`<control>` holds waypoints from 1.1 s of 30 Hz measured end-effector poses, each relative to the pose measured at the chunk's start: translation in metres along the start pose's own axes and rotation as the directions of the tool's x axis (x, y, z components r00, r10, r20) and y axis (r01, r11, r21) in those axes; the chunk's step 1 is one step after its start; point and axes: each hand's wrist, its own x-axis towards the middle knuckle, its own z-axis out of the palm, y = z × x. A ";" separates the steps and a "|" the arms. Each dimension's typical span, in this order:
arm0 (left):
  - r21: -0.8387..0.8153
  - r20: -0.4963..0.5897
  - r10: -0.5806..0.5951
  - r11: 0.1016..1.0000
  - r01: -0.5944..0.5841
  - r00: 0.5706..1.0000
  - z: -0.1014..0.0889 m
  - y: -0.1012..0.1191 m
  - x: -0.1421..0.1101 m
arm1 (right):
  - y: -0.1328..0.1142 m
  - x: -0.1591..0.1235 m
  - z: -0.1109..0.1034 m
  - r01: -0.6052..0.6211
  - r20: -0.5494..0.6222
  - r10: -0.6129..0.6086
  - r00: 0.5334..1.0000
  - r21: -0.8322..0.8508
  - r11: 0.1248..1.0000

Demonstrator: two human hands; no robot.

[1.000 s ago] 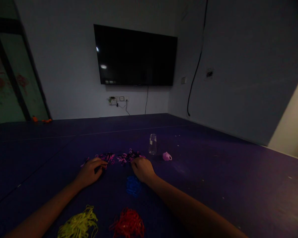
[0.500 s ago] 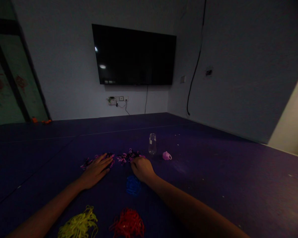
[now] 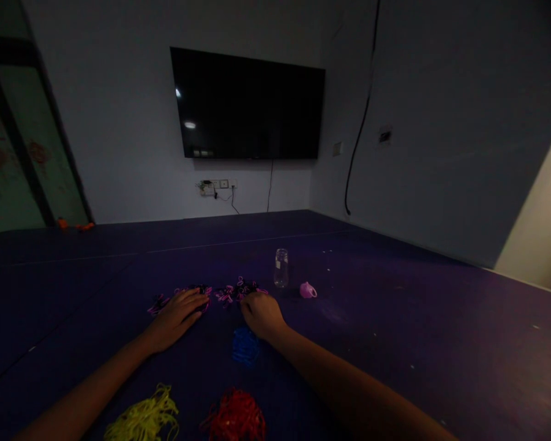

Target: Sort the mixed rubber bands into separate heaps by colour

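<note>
My left hand [image 3: 178,312] lies flat on the dark purple table [image 3: 395,318], fingers stretched over the left end of a scattered heap of pink and black bands [image 3: 229,290]. My right hand [image 3: 261,313] rests curled at the heap's right end, fingers bent down; what they hold, if anything, is hidden. Just below my right hand sits a small blue pile [image 3: 245,346]. A small clear glass bottle [image 3: 281,267] stands upright beyond the heap, with a pink cap [image 3: 307,290] lying to its right.
A yellow pile of bands [image 3: 143,418] and a red pile [image 3: 235,418] lie near the bottom edge between my forearms. A dark wall screen [image 3: 248,104] hangs ahead, with sockets [image 3: 215,184] below it. Small orange objects [image 3: 73,225] sit at the far left.
My left hand has uncurled from a loose grip and now lies flat with fingers spread on the bands. My right hand has barely moved.
</note>
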 end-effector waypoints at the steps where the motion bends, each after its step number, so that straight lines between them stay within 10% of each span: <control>1: 0.006 0.003 -0.011 1.000 0.011 1.000 0.001 0.000 0.000 | 0.000 0.000 0.000 -0.002 -0.003 0.002 1.000 0.003 1.000; 21: -0.006 0.142 -0.036 0.999 0.037 0.989 -0.012 0.006 0.006 | 0.000 0.000 0.000 0.012 0.002 -0.012 1.000 0.026 1.000; 33: 0.029 0.035 -0.110 0.994 0.109 0.993 -0.015 0.003 0.010 | -0.001 0.000 -0.001 0.010 -0.008 -0.009 1.000 0.041 0.999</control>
